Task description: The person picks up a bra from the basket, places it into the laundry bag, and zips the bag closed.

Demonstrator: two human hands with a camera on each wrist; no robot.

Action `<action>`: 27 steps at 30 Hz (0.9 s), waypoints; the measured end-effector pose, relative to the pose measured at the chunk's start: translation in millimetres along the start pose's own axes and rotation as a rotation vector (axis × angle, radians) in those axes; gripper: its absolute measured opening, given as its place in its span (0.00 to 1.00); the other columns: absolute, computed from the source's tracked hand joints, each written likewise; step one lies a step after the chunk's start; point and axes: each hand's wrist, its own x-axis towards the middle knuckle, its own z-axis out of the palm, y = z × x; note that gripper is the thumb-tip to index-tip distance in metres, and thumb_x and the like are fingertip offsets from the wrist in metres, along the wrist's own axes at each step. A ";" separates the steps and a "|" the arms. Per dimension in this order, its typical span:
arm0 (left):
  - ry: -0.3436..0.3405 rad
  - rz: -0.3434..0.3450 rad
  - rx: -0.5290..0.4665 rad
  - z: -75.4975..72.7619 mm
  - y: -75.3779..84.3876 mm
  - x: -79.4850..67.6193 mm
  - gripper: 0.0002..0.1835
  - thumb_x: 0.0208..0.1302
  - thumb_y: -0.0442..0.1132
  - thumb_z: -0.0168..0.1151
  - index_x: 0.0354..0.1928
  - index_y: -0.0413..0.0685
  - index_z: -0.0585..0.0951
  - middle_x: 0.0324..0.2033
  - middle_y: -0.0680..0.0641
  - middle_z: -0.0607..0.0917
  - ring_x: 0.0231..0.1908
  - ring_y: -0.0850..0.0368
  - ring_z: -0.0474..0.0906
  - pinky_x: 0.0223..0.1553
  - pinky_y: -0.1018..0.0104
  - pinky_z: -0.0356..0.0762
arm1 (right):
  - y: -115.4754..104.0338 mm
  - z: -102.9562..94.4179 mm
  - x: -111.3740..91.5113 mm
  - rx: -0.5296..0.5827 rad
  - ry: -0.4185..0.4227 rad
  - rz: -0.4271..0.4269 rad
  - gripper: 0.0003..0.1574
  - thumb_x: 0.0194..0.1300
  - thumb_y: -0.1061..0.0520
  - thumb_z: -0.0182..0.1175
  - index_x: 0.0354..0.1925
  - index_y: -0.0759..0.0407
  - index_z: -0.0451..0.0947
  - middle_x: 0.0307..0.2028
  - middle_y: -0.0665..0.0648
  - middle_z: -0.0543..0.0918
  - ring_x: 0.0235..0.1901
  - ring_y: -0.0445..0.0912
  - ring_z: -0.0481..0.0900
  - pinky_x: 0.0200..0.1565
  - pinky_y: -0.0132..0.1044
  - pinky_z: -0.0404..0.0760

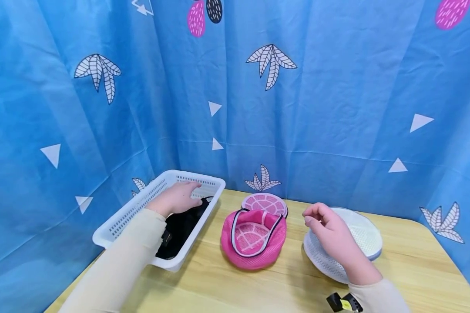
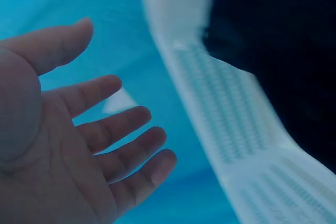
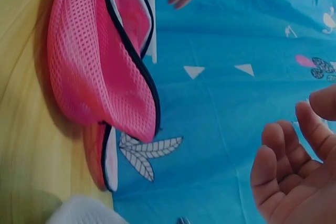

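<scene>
A: Background?

B: Blue curtain (image 1: 337,108) with leaf and triangle prints, behind a wood-grain table (image 1: 290,289).

A: Head view?

B: White basket (image 1: 137,206) at left, long axis slanting from near left to far right. Black cloth (image 1: 182,226) inside, beside the left forearm. Left hand (image 1: 177,198) above the basket's far part, fingers extended, holding nothing. Right hand (image 1: 330,234) over the white bag (image 1: 360,230), fingers loosely bent, nothing held; contact unclear. Pink bag (image 1: 252,239) between the hands, mouth gaping; round pink piece (image 1: 264,202) just behind.

A: Key relation?

B: Cloth lies left of the pink bag, basket wall between them. Left hand is nearer the cloth; right hand is across the pink bag from it.

A: Left wrist view?

B: Palm empty, fingers spread, cloth apart from them.

A: Right wrist view?

B: Palm empty, fingers bent; pink bag apart from it.
</scene>
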 end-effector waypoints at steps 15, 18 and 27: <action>-0.411 -0.117 -0.275 32.4 -58.6 13.2 0.52 0.42 0.59 0.72 0.69 0.48 0.61 0.66 0.42 0.64 0.63 0.46 0.59 0.61 0.48 0.58 | 10.8 56.8 29.6 -0.115 -0.146 0.112 0.28 0.64 0.53 0.59 0.62 0.47 0.66 0.40 0.55 0.72 0.31 0.47 0.73 0.33 0.39 0.75; -0.473 -0.147 -0.370 33.5 -61.6 11.7 0.54 0.40 0.57 0.75 0.69 0.48 0.61 0.66 0.41 0.62 0.64 0.45 0.57 0.62 0.47 0.56 | 15.3 64.6 36.6 -0.140 -0.125 0.135 0.31 0.64 0.52 0.58 0.64 0.49 0.64 0.38 0.54 0.71 0.34 0.47 0.71 0.33 0.38 0.74; -0.498 -0.220 -0.481 40.9 -63.1 10.1 0.57 0.38 0.49 0.78 0.71 0.47 0.56 0.67 0.40 0.60 0.65 0.42 0.54 0.61 0.44 0.55 | 37.4 74.0 44.4 -0.173 -0.137 0.148 0.35 0.64 0.46 0.57 0.68 0.40 0.60 0.44 0.56 0.75 0.44 0.50 0.72 0.44 0.46 0.74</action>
